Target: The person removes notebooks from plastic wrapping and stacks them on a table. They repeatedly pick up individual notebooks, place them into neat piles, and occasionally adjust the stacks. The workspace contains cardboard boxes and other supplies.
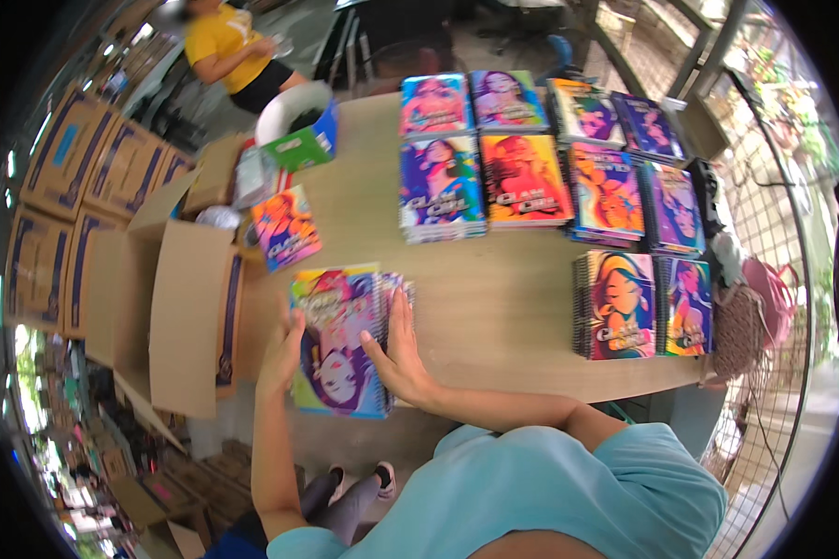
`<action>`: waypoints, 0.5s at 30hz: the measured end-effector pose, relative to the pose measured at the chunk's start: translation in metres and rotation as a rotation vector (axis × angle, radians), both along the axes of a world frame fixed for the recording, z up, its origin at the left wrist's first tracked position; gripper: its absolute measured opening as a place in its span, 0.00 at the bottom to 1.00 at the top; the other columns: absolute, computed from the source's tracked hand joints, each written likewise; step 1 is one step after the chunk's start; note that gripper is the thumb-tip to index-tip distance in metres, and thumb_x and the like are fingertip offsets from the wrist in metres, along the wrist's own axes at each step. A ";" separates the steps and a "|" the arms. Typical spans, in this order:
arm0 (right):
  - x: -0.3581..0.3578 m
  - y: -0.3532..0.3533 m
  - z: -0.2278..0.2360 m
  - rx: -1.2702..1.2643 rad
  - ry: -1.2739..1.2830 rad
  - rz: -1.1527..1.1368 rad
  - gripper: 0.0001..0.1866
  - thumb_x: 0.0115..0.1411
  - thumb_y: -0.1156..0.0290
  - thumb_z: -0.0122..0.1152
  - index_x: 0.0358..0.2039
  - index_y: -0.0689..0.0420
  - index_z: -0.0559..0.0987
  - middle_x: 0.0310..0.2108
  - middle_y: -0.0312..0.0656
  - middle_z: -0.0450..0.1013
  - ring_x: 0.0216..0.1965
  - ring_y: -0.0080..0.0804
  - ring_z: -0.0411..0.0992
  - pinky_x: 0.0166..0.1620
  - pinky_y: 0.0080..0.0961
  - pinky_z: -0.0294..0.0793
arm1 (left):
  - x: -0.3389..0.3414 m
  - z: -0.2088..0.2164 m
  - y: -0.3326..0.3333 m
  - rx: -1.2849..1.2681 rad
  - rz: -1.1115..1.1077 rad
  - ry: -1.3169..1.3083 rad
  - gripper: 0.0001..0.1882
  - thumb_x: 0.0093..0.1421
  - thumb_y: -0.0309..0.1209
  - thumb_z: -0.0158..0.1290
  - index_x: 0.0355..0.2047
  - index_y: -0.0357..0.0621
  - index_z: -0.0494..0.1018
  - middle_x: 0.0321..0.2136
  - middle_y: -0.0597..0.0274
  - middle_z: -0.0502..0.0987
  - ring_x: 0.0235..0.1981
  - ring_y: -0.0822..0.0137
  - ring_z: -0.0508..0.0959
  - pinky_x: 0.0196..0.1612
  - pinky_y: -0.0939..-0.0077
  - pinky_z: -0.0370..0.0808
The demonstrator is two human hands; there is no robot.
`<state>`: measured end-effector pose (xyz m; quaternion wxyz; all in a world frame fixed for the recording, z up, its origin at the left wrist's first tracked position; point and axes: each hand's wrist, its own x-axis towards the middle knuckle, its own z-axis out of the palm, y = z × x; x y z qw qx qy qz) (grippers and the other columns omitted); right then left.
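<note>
A stack of colourful spiral notebooks (pixel 331 340) is between my two hands at the table's near edge. Its top cover, with a drawn face, is upside down from where I look, and its lower end juts past the edge. My left hand (pixel 283 349) presses flat along the stack's left side. On the other side my right hand (pixel 399 359) lies against the spiral side, fingers straight, thumb on the top cover. A single notebook (pixel 286 227) with an orange and pink cover lies just beyond, to the left.
Stacked notebooks (pixel 527 182) stand in rows at the far right; two more piles (pixel 615 303) are nearer. An open cardboard box (pixel 191 321) stands at left, before stacked cartons (pixel 93 168). A blue-green container (pixel 308 140) sits far left. A person in yellow (pixel 224 47) stands beyond.
</note>
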<state>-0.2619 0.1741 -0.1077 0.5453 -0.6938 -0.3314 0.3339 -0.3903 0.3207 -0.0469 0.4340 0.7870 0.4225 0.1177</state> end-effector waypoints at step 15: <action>0.607 -0.033 -0.055 -0.452 -0.733 -0.493 0.33 0.47 0.57 0.65 0.46 0.67 0.67 0.41 0.63 0.71 0.46 0.56 0.70 0.49 0.41 0.69 | 0.514 -0.099 -0.154 1.036 -1.210 -0.071 0.22 0.56 0.39 0.52 0.53 0.59 0.68 0.53 0.51 0.62 0.59 0.53 0.59 0.57 0.42 0.56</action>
